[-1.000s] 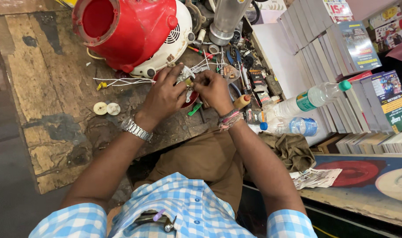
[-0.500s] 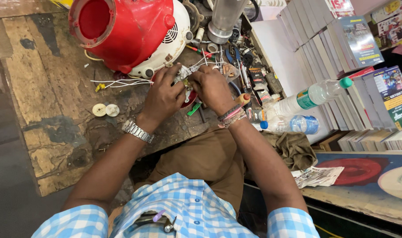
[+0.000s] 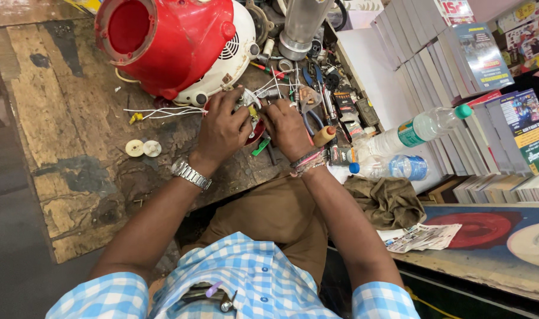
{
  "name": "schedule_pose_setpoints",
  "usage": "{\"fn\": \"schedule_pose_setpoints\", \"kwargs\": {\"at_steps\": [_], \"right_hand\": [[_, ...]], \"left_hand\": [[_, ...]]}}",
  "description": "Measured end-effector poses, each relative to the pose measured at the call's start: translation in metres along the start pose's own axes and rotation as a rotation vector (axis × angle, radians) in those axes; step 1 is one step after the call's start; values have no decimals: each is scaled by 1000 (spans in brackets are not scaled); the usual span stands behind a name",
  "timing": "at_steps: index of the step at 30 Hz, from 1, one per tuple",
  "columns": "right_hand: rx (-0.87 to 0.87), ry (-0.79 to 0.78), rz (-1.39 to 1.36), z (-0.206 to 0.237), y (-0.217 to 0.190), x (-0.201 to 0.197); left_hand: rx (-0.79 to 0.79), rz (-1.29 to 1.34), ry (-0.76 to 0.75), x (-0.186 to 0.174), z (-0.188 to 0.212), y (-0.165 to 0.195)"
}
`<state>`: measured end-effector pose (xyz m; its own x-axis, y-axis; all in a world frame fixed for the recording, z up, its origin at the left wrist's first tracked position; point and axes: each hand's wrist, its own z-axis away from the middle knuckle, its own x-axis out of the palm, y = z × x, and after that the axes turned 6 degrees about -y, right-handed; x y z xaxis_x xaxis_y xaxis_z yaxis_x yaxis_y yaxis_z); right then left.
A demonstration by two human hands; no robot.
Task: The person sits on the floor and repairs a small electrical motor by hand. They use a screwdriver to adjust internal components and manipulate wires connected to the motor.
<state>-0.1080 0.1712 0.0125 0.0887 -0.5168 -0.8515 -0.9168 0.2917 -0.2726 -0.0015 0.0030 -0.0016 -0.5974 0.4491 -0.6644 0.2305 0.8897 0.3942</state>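
Note:
My left hand point(image 3: 222, 127) and my right hand point(image 3: 287, 127) are closed together on a small electrical part point(image 3: 250, 112) with white wires point(image 3: 275, 82) running out of it. The part sits between my fingers, just below a red and white appliance housing point(image 3: 169, 44) lying on its side on the worn wooden bench point(image 3: 74, 118). A red piece point(image 3: 256, 131) shows under my left fingers. A green-handled tool point(image 3: 260, 146) lies beneath my hands. A metal watch is on my left wrist, thread bands on my right.
Two small white discs point(image 3: 143, 147) and loose white wires point(image 3: 163, 112) lie left of my hands. Pliers, screwdrivers and small parts point(image 3: 322, 94) crowd the bench at right. Two plastic bottles point(image 3: 411, 133) lie beside stacked books point(image 3: 458, 65). A steel jar point(image 3: 302, 26) stands behind.
Both hands stay closed on the small part, shifting only slightly. The view has drifted a little to the right.

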Motion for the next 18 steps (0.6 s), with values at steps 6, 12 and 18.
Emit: {"fn": "schedule_pose_setpoints", "kwargs": {"at_steps": [6, 12, 18], "right_hand": [[144, -36, -158, -3, 4, -3], [139, -92, -189, -6, 13, -11], [123, 14, -48, -11, 4, -1]], "left_hand": [[24, 59, 2, -1, 1, -4], [4, 53, 2, 0, 3, -4], [14, 79, 11, 0, 4, -5]]}}
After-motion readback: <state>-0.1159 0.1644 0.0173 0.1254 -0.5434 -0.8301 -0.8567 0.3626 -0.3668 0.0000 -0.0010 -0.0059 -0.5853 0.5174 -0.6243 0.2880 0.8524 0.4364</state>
